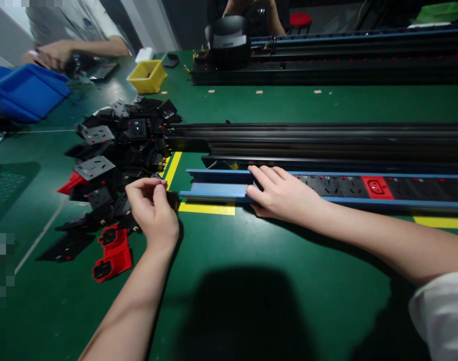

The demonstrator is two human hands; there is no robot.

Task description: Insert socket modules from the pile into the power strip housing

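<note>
Resting across a blue rail (219, 189), the right hand (279, 193) is bending its fingers over the far edge, while the thumb is lying nearer the front; whether it is gripping or only pressing, I cannot tell. The rail is lying lengthwise on a green table (289, 286), its left end pointing toward a pile of socket blocks (119, 158). Beyond the right hand, a row of black sockets (341, 186) is filling the rail's channel and showing small white figures; one is reading 14, and others are blurring. A red socket (377, 187) is breaking up the black row. Left of the hand, the bare channel is showing a smooth, straight-sided metal trough with raised edges. The left hand (153, 210) is curling beside the pile, thumb and forefinger tips coming close together; I cannot tell whether anything is sitting between them. The loose blocks are lying jumbled, hard and flat-faced, some greyish faces showing slots. Near the left forearm, a red plastic piece (119, 250) with two black inserts is lying on the table. Yellow tape (206, 207) is showing under the rail's near edge, and long, ridged black rails (326, 133) are lying behind it.
</note>
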